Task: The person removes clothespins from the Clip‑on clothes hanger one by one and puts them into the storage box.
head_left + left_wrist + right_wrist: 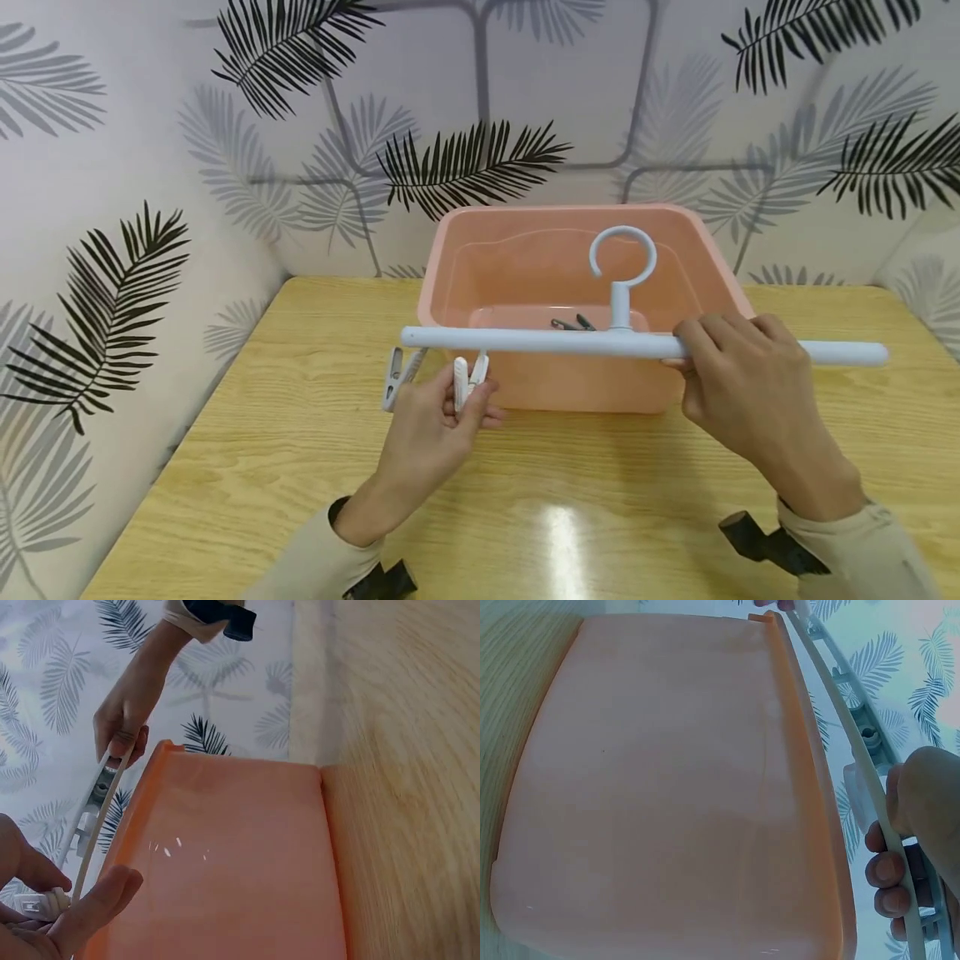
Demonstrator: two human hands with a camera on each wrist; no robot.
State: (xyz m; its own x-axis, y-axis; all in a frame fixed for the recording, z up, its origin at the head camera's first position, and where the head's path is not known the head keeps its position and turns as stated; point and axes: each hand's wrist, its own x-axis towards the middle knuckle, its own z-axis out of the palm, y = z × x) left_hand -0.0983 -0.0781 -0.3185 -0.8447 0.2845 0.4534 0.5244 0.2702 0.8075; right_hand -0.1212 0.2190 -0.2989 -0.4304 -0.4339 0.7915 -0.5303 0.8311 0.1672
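Nearest the camera, the left hand point(431, 417) pinches a white clothespin point(468, 379) that hangs from the left part of a pale blue hanger bar point(540, 340), thumb and fingers closed on its two legs. A second clothespin point(392, 377) dangles just beside it, nearer the bar's left end. The right hand point(738, 383) grips the bar on its right part, fingers curled over the top (the right wrist view shows the fingertips wrapped under the bar's thin edge). The bar is held level in the air, just above the front rim of a salmon-pink plastic tub point(570, 387), and its round hook point(622, 254) stands upright over the tub's opening.

No brand, label or writing can be read on anything here.

The tub stands on the light wooden table point(300, 450), toward the far edge. Inside it, on the bottom, lie a couple of small dark clips point(573, 323); the rest of the contents is hidden by the bar and front wall. Behind the table rises a wall point(225, 125) papered with black and grey palm leaves.
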